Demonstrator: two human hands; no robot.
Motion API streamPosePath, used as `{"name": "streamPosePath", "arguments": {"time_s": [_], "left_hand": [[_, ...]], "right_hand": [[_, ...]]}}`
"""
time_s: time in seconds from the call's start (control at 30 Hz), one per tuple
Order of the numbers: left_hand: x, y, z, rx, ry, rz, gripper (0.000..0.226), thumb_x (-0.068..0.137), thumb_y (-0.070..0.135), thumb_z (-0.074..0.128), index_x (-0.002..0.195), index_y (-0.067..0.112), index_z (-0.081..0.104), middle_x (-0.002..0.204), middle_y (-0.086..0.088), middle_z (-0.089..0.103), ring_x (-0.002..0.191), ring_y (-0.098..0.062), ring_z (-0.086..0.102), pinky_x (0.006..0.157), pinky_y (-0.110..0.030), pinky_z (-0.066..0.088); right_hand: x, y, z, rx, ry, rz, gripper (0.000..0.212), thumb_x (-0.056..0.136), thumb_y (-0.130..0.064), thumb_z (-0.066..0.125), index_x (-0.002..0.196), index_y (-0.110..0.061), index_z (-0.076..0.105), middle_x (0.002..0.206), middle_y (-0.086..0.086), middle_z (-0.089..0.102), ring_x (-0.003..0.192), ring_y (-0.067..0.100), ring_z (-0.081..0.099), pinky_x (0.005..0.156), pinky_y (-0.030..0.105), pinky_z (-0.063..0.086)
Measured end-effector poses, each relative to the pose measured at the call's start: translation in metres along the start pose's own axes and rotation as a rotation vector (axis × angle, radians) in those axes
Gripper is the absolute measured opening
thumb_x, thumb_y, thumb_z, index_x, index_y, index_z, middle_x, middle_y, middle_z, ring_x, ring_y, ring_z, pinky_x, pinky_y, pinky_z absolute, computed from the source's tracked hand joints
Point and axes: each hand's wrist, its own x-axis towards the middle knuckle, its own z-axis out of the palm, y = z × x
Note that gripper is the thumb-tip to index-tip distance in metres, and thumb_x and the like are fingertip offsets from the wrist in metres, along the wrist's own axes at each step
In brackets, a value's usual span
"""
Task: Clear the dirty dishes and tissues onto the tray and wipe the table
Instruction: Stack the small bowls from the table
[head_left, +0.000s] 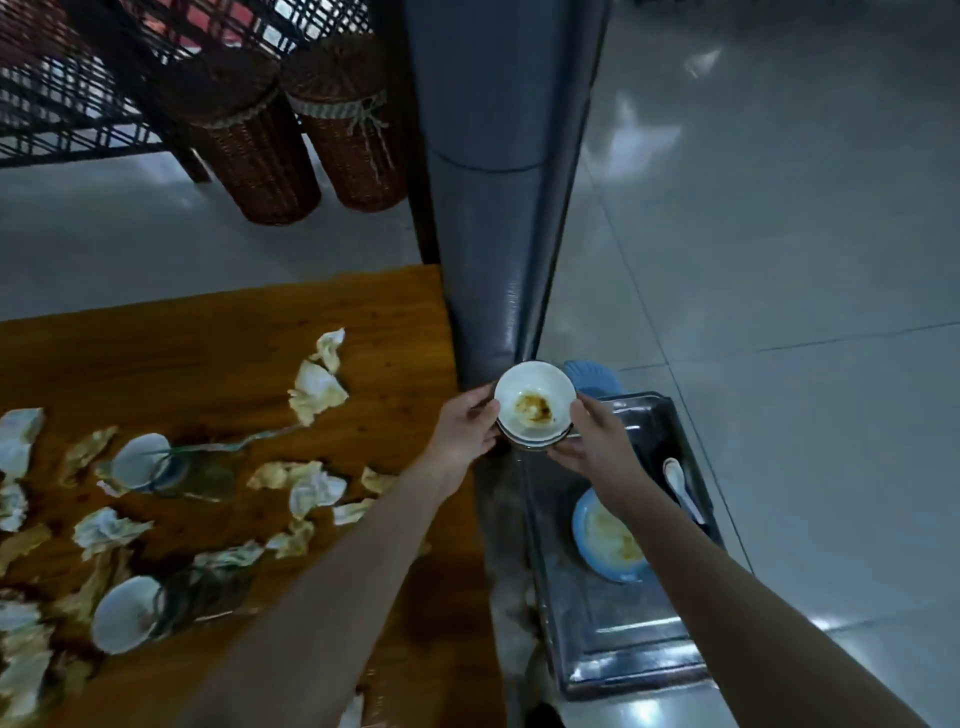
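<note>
Grey glossy floor tiles (779, 260) surround a wooden table (208, 353) on the left and a metal tray (623, 618) on the right. Held in the air above the tray's far end, by the table's corner, is a stack of bowls (535, 408). It is upright, mouths facing up, and the top white bowl is smeared with brown sauce. The left hand (467, 426) and right hand (597, 441) grip it from opposite sides, thumbs at the rim and fingers curled underneath.

The tray's long axis runs away from the person. A soiled blue plate (608, 540) lies in it, with a white spoon (683, 491) beside it, handle pointing back toward the person.

On the table are many crumpled tissues (317, 387) and two white bowls, one further away (140, 460) and one nearer (127, 613), both tipped on their sides.

Two wicker baskets (254, 156) stand on the floor beyond the table.
</note>
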Motion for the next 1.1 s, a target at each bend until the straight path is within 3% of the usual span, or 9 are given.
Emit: {"name": "streamPosePath", "arguments": {"time_s": [0.1,0.2,0.33,0.5,0.63,0.73,0.87,1.1], "left_hand": [[0.017,-0.009,0.037,-0.013,-0.009,-0.021,0.039,0.101,0.014,0.043,0.14,0.015,0.045,0.124,0.0,0.053,0.112,-0.019,0.053,0.099,-0.033,0.041],[0.038,-0.025,0.067,-0.012,-0.026,-0.033,0.037,0.102,0.014,0.043,0.138,0.015,0.046,0.127,-0.004,0.056,0.106,-0.016,0.057,0.086,-0.025,0.045],[0.069,-0.05,0.095,0.002,-0.044,-0.07,0.035,0.103,0.014,0.039,0.137,0.015,0.046,0.128,-0.01,0.056,0.106,-0.021,0.058,0.083,-0.028,0.046],[0.111,-0.083,0.122,-0.027,0.004,-0.17,0.034,0.104,0.012,0.035,0.136,0.018,0.043,0.127,-0.008,0.049,0.108,-0.022,0.053,0.086,-0.034,0.045],[0.139,-0.109,0.138,-0.049,0.039,-0.242,0.034,0.104,0.01,0.031,0.135,0.015,0.042,0.127,-0.009,0.048,0.103,-0.021,0.051,0.062,-0.024,0.049],[0.16,-0.125,0.144,-0.033,0.07,-0.261,0.033,0.103,0.009,0.033,0.135,0.008,0.041,0.119,-0.008,0.047,0.081,-0.011,0.052,0.042,-0.015,0.049],[0.186,-0.15,0.145,0.054,0.131,-0.275,0.034,0.103,0.006,0.032,0.134,0.008,0.043,0.129,-0.014,0.05,0.096,-0.019,0.05,0.054,-0.024,0.046],[0.216,-0.182,0.137,0.138,0.154,-0.333,0.04,0.099,0.001,0.025,0.13,0.017,0.044,0.115,-0.004,0.045,0.099,-0.022,0.045,0.066,-0.028,0.043]], "right_hand": [[0.02,0.008,-0.039,-0.028,0.008,-0.027,0.034,0.099,-0.024,0.046,0.13,-0.009,0.048,0.121,0.014,0.06,0.103,0.027,0.062,0.07,0.029,0.054],[0.04,0.019,-0.072,-0.082,0.007,-0.046,0.035,0.099,-0.025,0.046,0.132,-0.014,0.05,0.122,0.009,0.06,0.109,0.02,0.059,0.075,0.028,0.054],[0.068,0.039,-0.104,-0.155,0.036,-0.058,0.027,0.097,-0.026,0.05,0.123,-0.018,0.056,0.116,0.003,0.061,0.11,0.017,0.057,0.096,0.037,0.047],[0.114,0.075,-0.128,-0.188,0.016,-0.023,0.032,0.095,-0.025,0.053,0.125,-0.014,0.057,0.117,0.009,0.062,0.111,0.026,0.058,0.096,0.047,0.048],[0.149,0.106,-0.14,-0.188,-0.006,0.016,0.025,0.097,-0.018,0.049,0.12,-0.015,0.058,0.115,0.012,0.062,0.104,0.026,0.058,0.09,0.043,0.046],[0.174,0.131,-0.144,-0.189,0.009,0.063,0.029,0.097,-0.016,0.047,0.125,-0.011,0.056,0.114,0.011,0.063,0.101,0.023,0.058,0.086,0.04,0.046],[0.198,0.161,-0.144,-0.199,0.009,0.119,0.032,0.097,-0.009,0.045,0.128,-0.007,0.055,0.109,0.011,0.062,0.086,0.015,0.055,0.074,0.028,0.043],[0.221,0.19,-0.14,-0.159,-0.025,0.165,0.031,0.095,-0.004,0.048,0.124,-0.01,0.057,0.12,0.012,0.063,0.112,0.028,0.058,0.095,0.041,0.047]]}}
